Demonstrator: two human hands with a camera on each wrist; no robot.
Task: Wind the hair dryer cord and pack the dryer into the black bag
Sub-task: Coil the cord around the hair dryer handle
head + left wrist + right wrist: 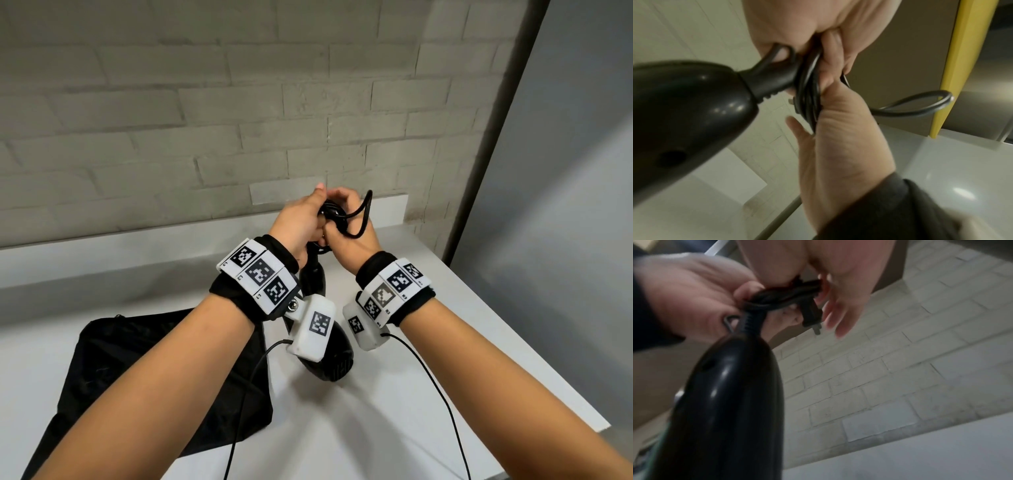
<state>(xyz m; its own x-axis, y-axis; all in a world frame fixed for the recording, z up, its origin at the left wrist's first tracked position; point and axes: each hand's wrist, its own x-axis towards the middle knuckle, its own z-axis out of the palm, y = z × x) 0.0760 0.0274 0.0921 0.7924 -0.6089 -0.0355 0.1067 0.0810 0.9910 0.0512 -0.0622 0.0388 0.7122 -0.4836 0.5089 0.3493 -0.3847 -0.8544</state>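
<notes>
The black hair dryer (329, 366) hangs nozzle end down above the white counter, its handle (684, 121) pointing up into my hands. My left hand (303, 219) grips the wound cord bundle (807, 91) at the handle's end. My right hand (347, 219) holds the same bundle from the other side, and one loose cord loop (363, 219) sticks out to the right. The plug (809, 316) pokes out of the bundle (781, 295) beside my right fingers (838, 316). The black bag (137, 377) lies flat on the counter at the lower left, under my left forearm.
The white counter (445, 342) ends at its right edge near a grey wall. A raised white ledge (387, 209) and a pale brick wall (239, 120) stand behind my hands. Thin black cables (435, 383) hang from the wrist cameras.
</notes>
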